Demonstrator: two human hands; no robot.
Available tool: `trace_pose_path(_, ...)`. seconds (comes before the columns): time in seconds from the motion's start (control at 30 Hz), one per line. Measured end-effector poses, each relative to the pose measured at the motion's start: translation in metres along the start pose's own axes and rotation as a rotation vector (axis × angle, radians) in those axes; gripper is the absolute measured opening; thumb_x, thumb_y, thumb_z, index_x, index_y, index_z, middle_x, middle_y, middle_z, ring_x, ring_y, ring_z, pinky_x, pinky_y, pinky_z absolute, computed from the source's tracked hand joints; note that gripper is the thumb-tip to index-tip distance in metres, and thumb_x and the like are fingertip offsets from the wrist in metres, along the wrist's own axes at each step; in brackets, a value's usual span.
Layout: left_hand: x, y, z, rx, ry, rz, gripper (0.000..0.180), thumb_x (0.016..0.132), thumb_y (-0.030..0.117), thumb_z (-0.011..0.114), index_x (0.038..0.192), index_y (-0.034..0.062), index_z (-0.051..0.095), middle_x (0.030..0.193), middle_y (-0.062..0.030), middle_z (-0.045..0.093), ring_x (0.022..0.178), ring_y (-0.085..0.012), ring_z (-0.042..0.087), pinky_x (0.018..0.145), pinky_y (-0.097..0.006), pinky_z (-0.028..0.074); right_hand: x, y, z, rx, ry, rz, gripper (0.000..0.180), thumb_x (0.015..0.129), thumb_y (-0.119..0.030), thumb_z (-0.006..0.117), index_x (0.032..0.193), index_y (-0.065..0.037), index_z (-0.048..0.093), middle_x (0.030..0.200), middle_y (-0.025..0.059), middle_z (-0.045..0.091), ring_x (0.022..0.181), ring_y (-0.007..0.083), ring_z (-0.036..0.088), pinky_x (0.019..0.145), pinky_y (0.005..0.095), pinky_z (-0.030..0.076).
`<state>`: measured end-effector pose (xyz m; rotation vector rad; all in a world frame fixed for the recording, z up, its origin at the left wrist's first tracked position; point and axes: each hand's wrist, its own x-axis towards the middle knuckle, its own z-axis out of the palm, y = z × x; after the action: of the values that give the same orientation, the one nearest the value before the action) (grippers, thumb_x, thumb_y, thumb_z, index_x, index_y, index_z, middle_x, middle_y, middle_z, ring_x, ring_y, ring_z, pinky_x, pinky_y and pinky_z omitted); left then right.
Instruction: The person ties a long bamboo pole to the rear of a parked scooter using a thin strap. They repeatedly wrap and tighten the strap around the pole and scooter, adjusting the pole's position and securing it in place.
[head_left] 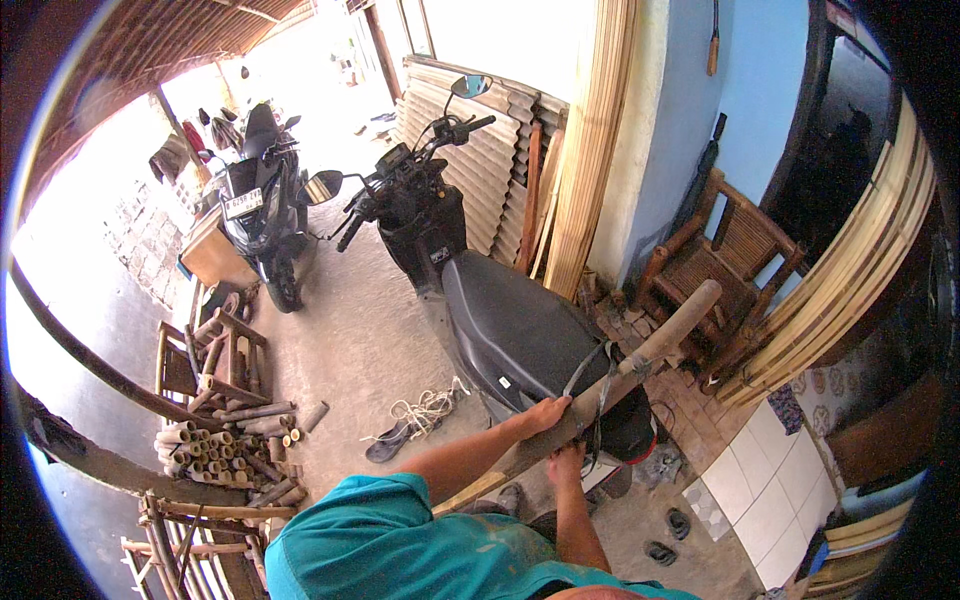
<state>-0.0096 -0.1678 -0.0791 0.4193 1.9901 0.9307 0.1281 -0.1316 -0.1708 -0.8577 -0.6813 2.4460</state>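
Observation:
I hold a long thick bamboo pole (668, 330) that slants from low centre up to the right, passing over the rear of a black scooter (520, 330). My left hand (545, 413) grips the pole from above. My right hand (566, 464) holds it from below, just behind the left. A dark strap (598, 385) hangs around the pole near my hands. My teal shirt (400, 550) fills the lower edge.
A second dark scooter (262, 200) is parked at the back left. Cut bamboo pieces (215, 445) lie stacked at the left beside bamboo frames. A bamboo chair (725, 265) stands by the blue wall. Sandals (395, 438) and rope lie on the concrete floor; white tiles (765, 480) at right.

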Motion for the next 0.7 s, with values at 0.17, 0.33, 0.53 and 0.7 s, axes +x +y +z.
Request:
trace_pose_path(0.17,-0.021,0.009,-0.007,-0.028,-0.031,0.060,0.069,0.098,0.055,0.029,0.113,-0.0007,0.066,0.107,-0.0211,0.068,0.104,-0.0352,0.063,0.096,-0.044,0.045,0.007,0.002,-0.011,-0.244,-0.063,0.049,0.027,0.094,-0.030,0.057,0.113,-0.012,0.050,0.078,0.0057,0.056,0.057,0.0178,0.052,0.047,0.0353,0.041)
trace_pose_path(0.33,-0.027,0.005,-0.011,-0.015,0.095,0.119,0.060,0.097,0.049,0.040,0.113,-0.0036,0.063,0.104,-0.0262,0.067,0.106,-0.0388,0.063,0.093,-0.043,0.044,-0.014,-0.003,0.021,-0.620,0.003,-0.202,0.028,0.091,-0.030,0.062,0.107,-0.009,0.052,0.082,0.0101,0.061,0.063,0.0247,0.058,0.053,0.0390,0.045)
trace_pose_path(0.53,-0.036,0.019,-0.014,0.129,0.144,0.220,0.070,0.093,0.061,0.045,0.101,-0.0051,0.065,0.094,-0.0324,0.064,0.098,-0.0445,0.064,0.083,-0.048,0.048,0.008,0.023,-0.019,-1.053,0.114,-0.366,0.049,0.086,-0.040,0.066,0.114,-0.002,0.053,0.097,0.0170,0.068,0.085,0.0340,0.068,0.076,0.0435,0.052)
trace_pose_path(0.7,-0.035,0.025,-0.015,0.154,0.034,0.296,0.102,0.069,0.069,0.071,0.119,-0.0175,0.054,0.112,-0.0330,0.062,0.109,-0.0369,0.062,0.093,-0.040,0.047,-0.019,-0.006,0.016,-1.017,0.185,-0.234,0.026,0.094,-0.029,0.057,0.106,-0.005,0.055,0.080,0.0118,0.067,0.068,0.0287,0.066,0.062,0.0423,0.052)
